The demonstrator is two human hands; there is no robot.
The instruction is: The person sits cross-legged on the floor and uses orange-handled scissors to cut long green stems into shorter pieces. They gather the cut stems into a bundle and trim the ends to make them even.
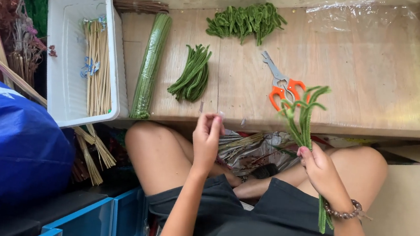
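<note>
Low wooden desk, pale and grained. On it: white plastic tray overhanging the left end, long wrapped green bundle just beside, loose pile of straight green stems, heap of bent green pieces near the back, orange-handled scissors, clear crinkled film at the far right.

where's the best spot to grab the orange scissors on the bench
Probably by the orange handle loops: they lie at the near end of the scissors, toward the person, with the closed grey blades pointing away up-left. Coming from the near edge, beside the right hand, keeps fingers off the blades.
</note>
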